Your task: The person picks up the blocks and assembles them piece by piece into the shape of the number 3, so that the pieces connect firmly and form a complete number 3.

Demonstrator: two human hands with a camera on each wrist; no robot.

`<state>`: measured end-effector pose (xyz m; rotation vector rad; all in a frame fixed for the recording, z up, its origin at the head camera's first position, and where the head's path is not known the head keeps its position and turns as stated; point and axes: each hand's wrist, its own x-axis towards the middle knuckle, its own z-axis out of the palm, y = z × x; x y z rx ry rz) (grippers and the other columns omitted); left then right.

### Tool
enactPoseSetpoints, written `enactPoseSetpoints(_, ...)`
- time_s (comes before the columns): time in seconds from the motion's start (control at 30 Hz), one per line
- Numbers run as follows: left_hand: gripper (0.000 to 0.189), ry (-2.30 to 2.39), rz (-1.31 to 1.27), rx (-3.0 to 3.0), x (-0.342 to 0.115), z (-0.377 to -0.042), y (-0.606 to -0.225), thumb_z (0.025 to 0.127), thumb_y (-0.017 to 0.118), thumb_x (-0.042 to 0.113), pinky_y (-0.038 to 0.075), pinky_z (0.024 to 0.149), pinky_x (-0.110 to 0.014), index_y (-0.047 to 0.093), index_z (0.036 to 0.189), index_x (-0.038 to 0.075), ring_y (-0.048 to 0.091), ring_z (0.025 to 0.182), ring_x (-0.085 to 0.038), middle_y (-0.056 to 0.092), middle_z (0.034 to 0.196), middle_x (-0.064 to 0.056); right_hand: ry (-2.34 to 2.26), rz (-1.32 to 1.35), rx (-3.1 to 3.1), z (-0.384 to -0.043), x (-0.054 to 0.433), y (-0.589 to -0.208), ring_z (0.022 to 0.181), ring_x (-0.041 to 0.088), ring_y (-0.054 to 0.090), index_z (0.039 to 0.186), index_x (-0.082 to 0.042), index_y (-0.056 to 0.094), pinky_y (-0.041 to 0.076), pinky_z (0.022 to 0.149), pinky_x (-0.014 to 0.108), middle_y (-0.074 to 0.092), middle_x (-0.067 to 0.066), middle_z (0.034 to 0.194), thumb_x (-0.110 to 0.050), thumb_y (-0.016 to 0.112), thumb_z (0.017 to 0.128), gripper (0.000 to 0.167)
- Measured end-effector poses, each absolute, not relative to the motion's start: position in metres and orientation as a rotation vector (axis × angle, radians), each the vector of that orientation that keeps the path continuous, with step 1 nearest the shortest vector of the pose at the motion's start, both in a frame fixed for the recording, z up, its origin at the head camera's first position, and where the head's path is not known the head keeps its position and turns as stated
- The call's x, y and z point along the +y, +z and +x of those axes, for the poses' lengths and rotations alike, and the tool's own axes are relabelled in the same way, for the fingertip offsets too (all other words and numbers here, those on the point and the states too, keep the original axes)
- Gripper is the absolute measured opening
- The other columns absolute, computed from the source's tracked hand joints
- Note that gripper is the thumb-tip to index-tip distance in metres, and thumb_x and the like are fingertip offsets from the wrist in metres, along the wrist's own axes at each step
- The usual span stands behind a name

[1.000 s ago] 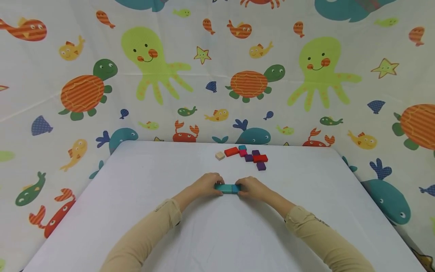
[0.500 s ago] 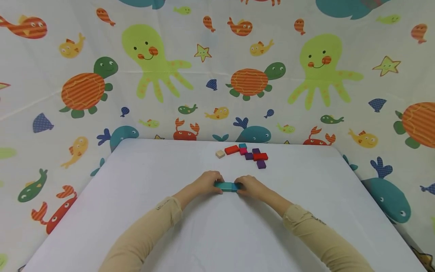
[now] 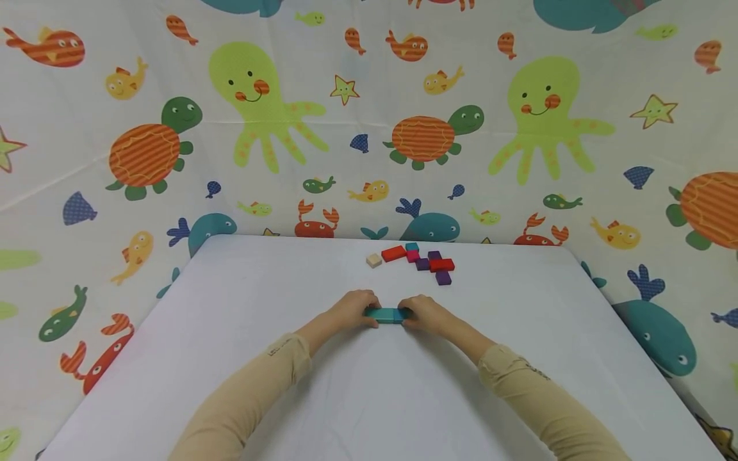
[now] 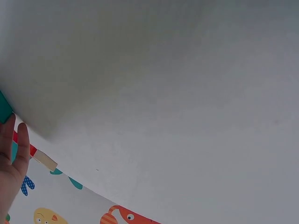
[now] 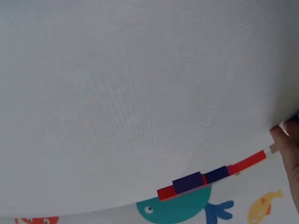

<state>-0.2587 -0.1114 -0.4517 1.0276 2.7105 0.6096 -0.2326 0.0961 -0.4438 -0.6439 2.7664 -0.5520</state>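
In the head view, a teal block (image 3: 382, 315) and a shorter blue block (image 3: 399, 315) lie end to end, touching, on the white table. My left hand (image 3: 353, 309) grips the teal block at its left end, fingers on the far side and thumb on the near side. At the right end, my right hand (image 3: 426, 314) pinches the blue block and hides part of it. A corner of the teal block (image 4: 4, 108) shows by the left fingers in the left wrist view. The right wrist view catches only part of the right hand (image 5: 290, 149).
Farther back on the table (image 3: 277, 275) lie loose blocks: a cream block (image 3: 373, 260), a red block (image 3: 394, 253), a pink block (image 3: 412, 256), a teal block (image 3: 412, 246), another red block (image 3: 442, 265) and several purple blocks (image 3: 443, 278). Behind hangs a sea-animal cloth (image 3: 357, 115).
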Motion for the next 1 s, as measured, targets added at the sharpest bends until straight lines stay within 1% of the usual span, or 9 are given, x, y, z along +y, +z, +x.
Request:
enactPoseSetpoints(0.17, 0.031, 0.605, 1.052, 2.714, -0.112, -0.257, -0.449, 0.077, 0.077, 0.021, 0.049, 0.084, -0.033, 0.068, 0.101, 0.005, 0.056, 0.084, -0.013, 0.066, 0.096, -0.004, -0.525, -0.653, 2.765, -0.233, 0.094, -0.441, 0.100, 0.022, 0.061, 0.116, -0.002, 0.064, 0.050, 0.094, 0.039, 0.068, 0.011, 0.111, -0.012, 0.071, 0.083, 0.034)
enactPoseSetpoints(0.37, 0.033, 0.597, 1.006, 2.698, -0.113, -0.257, -0.449, 0.078, 0.077, 0.022, 0.049, 0.085, -0.032, 0.068, 0.104, 0.005, 0.055, 0.084, -0.014, 0.066, 0.098, -0.005, -0.535, -0.633, 2.765, -0.233, 0.091, -0.444, 0.099, 0.022, 0.061, 0.115, -0.002, 0.065, 0.051, 0.094, 0.038, 0.068, 0.010, 0.109, -0.011, 0.071, 0.083, 0.034)
enactPoseSetpoints(0.47, 0.034, 0.610, 1.003, 2.695, -0.114, -0.256, -0.453, 0.077, 0.078, 0.022, 0.049, 0.084, -0.031, 0.068, 0.104, 0.004, 0.055, 0.083, -0.013, 0.067, 0.097, -0.005, -0.534, -0.610, 2.756, -0.232, 0.088, -0.446, 0.097, 0.021, 0.061, 0.114, -0.002, 0.065, 0.051, 0.094, 0.038, 0.069, 0.010, 0.107, -0.010, 0.072, 0.082, 0.034)
enactPoseSetpoints(0.7, 0.034, 0.616, 1.027, 2.722, -0.115, -0.257, -0.459, 0.073, 0.081, 0.023, 0.048, 0.078, -0.028, 0.071, 0.099, 0.004, 0.055, 0.080, -0.011, 0.069, 0.093, -0.003, -0.444, -0.630, 2.777, -0.232, 0.082, -0.449, 0.083, 0.017, 0.057, 0.108, 0.000, 0.065, 0.053, 0.089, 0.035, 0.067, 0.008, 0.095, -0.011, 0.075, 0.079, 0.032)
enactPoseSetpoints(0.8, 0.033, 0.615, 1.007, 2.717, -0.114, -0.258, -0.455, 0.073, 0.081, 0.022, 0.049, 0.079, -0.029, 0.071, 0.099, 0.004, 0.054, 0.079, -0.011, 0.070, 0.092, -0.003, -0.450, -0.637, 2.799, -0.233, 0.082, -0.448, 0.081, 0.016, 0.056, 0.106, 0.000, 0.066, 0.053, 0.088, 0.035, 0.067, 0.007, 0.093, -0.012, 0.075, 0.079, 0.031)
enactPoseSetpoints(1.0, 0.032, 0.612, 0.984, 2.704, -0.111, -0.260, -0.448, 0.075, 0.080, 0.020, 0.048, 0.082, -0.031, 0.071, 0.102, 0.004, 0.053, 0.080, -0.012, 0.070, 0.093, -0.003, -0.489, -0.609, 2.814, -0.236, 0.084, -0.444, 0.083, 0.016, 0.057, 0.107, -0.001, 0.066, 0.053, 0.088, 0.035, 0.067, 0.007, 0.096, -0.013, 0.075, 0.079, 0.032)
